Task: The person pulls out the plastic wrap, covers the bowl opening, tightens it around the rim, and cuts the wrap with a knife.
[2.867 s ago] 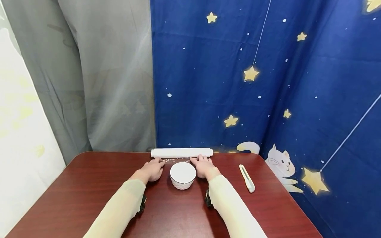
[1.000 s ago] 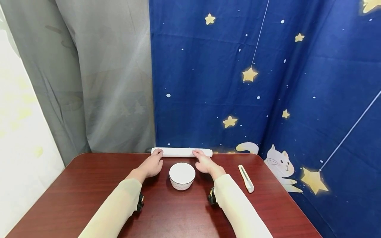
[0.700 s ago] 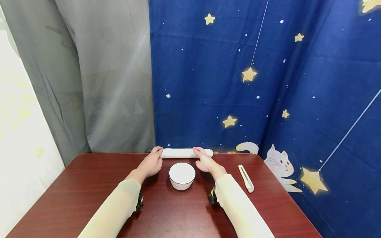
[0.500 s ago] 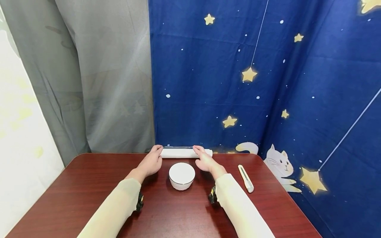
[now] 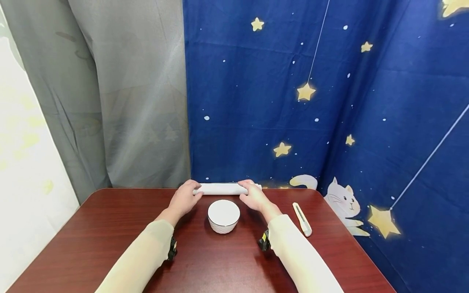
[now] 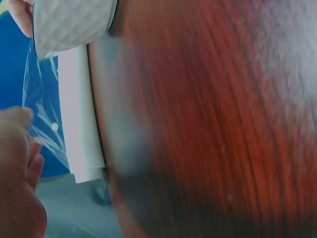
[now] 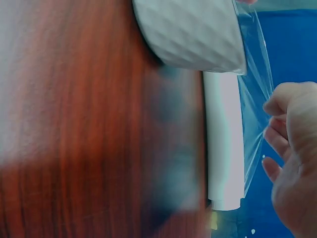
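A white roll of plastic wrap (image 5: 220, 189) lies along the table's far edge, with a clear sheet (image 7: 253, 130) drawn up from it. My left hand (image 5: 185, 197) is at the roll's left end; in the left wrist view its thumb and fingers pinch the corner of the clear film (image 6: 45, 106). At the right end, my right hand (image 5: 254, 197) pinches the opposite corner, as the right wrist view shows, so the film stretches between both hands. Between my forearms and nearer me stands a white bowl (image 5: 223, 216) with a quilted outside, partly covering the roll in both wrist views.
On the right of the dark red wooden table (image 5: 220, 264) lies a white utility knife (image 5: 302, 219). Grey and blue star-patterned curtains (image 5: 253, 101) hang right behind the far edge.
My hands have gone from touching the film in front of the roll to holding its edge up at the roll. They have moved slightly apart lately; bowl and knife stay put.
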Demonstrator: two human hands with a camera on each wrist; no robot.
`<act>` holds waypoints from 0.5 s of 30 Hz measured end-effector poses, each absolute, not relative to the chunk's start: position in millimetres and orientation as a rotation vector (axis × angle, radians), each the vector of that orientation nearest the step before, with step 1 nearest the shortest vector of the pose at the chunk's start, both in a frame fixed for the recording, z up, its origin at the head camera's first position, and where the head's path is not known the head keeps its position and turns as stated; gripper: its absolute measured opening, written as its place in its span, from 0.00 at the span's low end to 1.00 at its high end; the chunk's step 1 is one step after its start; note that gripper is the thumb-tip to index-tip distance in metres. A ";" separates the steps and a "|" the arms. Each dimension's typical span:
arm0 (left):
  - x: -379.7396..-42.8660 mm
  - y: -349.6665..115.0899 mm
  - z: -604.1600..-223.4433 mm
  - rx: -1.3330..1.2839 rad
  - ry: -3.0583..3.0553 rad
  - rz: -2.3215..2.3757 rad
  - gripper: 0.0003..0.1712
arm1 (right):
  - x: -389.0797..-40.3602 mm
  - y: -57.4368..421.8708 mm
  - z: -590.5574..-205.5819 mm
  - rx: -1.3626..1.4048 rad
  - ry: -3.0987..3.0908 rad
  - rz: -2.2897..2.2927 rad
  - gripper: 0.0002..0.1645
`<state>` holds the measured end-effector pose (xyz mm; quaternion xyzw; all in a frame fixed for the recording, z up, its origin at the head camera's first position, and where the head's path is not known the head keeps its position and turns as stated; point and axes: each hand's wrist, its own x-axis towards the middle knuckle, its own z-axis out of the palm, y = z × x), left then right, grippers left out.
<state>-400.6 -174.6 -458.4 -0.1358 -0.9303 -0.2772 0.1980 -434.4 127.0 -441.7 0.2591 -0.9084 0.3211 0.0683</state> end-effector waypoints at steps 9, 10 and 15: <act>-402.0 -166.8 -464.0 -0.322 -2.582 -0.630 0.12 | -430.2 126.0 -449.6 0.745 -2.739 0.948 0.27; -401.6 -166.3 -464.0 -0.324 -2.585 -0.626 0.10 | -430.7 126.7 -450.5 0.742 -2.737 0.960 0.26; -399.6 -166.5 -465.8 -0.274 -2.613 -0.673 0.08 | -432.2 128.7 -453.7 0.628 -2.658 1.042 0.22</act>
